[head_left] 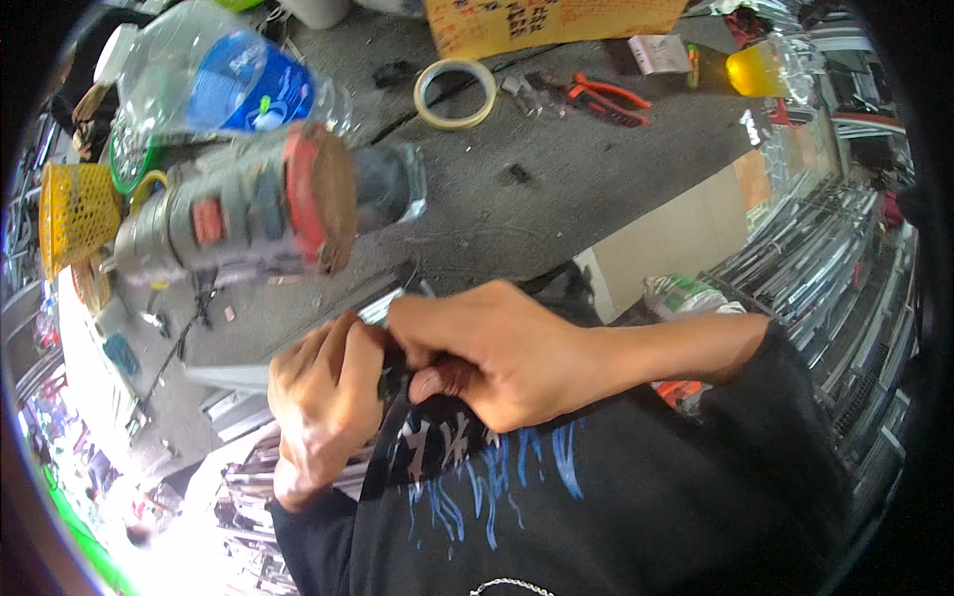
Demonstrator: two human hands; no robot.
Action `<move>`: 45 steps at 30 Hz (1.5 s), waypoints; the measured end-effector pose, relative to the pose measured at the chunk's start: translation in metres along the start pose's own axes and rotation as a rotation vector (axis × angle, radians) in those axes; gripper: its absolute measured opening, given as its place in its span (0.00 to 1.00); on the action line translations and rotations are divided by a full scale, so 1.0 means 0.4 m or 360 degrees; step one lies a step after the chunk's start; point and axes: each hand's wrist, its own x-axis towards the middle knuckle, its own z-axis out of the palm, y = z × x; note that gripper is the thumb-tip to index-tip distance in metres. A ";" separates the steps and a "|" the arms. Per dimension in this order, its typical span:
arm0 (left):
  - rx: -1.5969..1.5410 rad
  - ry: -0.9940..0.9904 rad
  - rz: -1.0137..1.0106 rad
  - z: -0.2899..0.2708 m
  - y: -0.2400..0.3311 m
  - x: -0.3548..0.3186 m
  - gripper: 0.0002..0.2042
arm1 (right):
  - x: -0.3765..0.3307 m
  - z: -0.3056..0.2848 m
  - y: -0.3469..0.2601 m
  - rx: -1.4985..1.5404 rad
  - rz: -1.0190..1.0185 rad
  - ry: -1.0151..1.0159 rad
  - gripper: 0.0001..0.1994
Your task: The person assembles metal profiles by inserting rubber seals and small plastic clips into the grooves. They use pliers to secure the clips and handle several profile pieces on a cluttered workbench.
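Close together in front of my black shirt, my two hands meet at chest height. My left hand has its fingers curled, knuckles up. The fingers of my right hand are bent in, with the thumb tip pressed toward the curled index finger. Between the hands shows a small dark patch; what they grip, if anything, is hidden by the fingers. Just beyond them lies a pale metal profile on the grey work table. A blurred grey and red power drill stands to the left.
Along the far side are a large clear bottle with a blue label, a tape roll, red-handled pliers, a yellow cardboard piece and a bottle of yellow liquid. A yellow basket stands left; metal profiles lie right.
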 end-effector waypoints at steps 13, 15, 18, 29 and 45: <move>-0.0265 -0.0335 -0.0129 0.024 -0.041 0.062 0.22 | -0.025 -0.081 0.055 -0.0384 -0.0024 0.0370 0.14; -0.0500 -0.0432 -0.0168 0.058 -0.052 0.084 0.20 | -0.026 -0.120 0.104 -0.0609 0.0126 0.0410 0.13; -0.0551 -0.0398 -0.0036 0.118 -0.063 0.111 0.15 | -0.027 -0.169 0.186 -0.0836 0.0282 0.0400 0.13; -0.0523 -0.0387 -0.0132 0.194 -0.059 0.110 0.12 | -0.063 -0.243 0.295 -0.0845 0.0507 0.0525 0.16; -0.0521 0.0104 0.0031 0.011 -0.030 0.044 0.23 | -0.144 -0.516 0.324 -0.2339 0.0281 0.1004 0.25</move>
